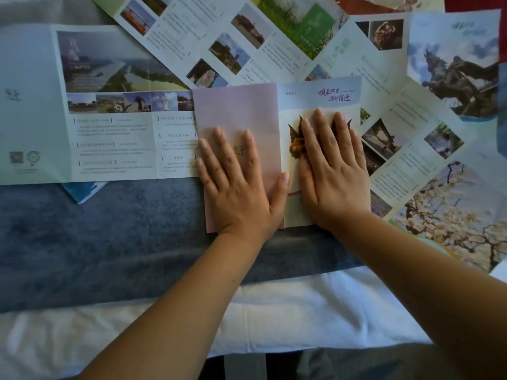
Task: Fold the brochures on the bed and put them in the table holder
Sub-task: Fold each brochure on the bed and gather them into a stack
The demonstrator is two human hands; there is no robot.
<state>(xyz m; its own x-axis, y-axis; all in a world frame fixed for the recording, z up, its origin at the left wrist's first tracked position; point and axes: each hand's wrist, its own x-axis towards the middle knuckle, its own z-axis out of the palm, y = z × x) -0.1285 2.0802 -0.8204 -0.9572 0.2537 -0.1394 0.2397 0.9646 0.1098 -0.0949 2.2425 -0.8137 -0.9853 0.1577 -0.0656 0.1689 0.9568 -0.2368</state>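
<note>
A partly folded brochure (277, 105) lies on the bed in the middle of the head view, with a pink panel on the left and a panel with purple lettering and a leaf picture on the right. My left hand (236, 182) presses flat on the pink panel, fingers straight and spread. My right hand (332, 171) lies flat on the leaf panel beside it. Several unfolded brochures surround it: a wide one (90, 105) to the left, one (219, 37) behind, and others (428, 111) to the right. The table holder is not in view.
A blue bed runner (109, 237) crosses the bed under my forearms, with white sheet (288, 311) nearer me. A small blue booklet corner (82, 190) pokes out under the left brochure. A red object (474, 4) shows at the top right corner.
</note>
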